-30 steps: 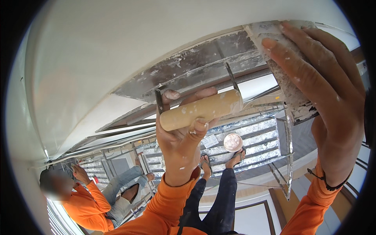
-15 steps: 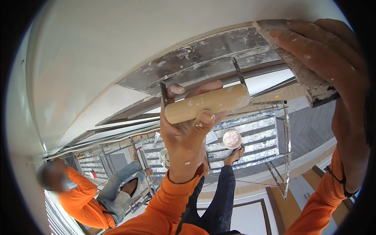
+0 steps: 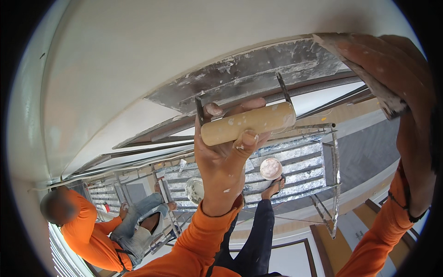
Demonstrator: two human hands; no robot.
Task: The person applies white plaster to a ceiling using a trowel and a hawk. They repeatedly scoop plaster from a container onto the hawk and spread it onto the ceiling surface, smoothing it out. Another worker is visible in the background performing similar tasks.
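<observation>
A plastering trowel (image 3: 251, 123) with a pale cylindrical wooden handle is in my left hand (image 3: 224, 161); the fingers and thumb wrap round the handle. Its long grey metal plate (image 3: 203, 83), smeared with white plaster, lies close along the white ceiling surface (image 3: 184, 41). At the upper right, my right hand (image 3: 392, 69) is closed on a wide plaster-coated scraper blade (image 3: 385, 99). One corner of that blade meets or overlaps the trowel plate's right end. Most of the scraper is hidden under the fingers.
Below me is a paint-splashed slatted scaffold platform (image 3: 295, 157), where I stand. A bucket of pinkish-white compound (image 3: 271, 168) is beside my foot, and another bucket (image 3: 194, 190) stands left of it. A co-worker in an orange top (image 3: 87, 231) sits at the lower left.
My left hand and the trowel appear slightly further right and lower. The right hand with the scraper has tilted against the trowel plate's end. The co-worker's posture and arm have shifted.
</observation>
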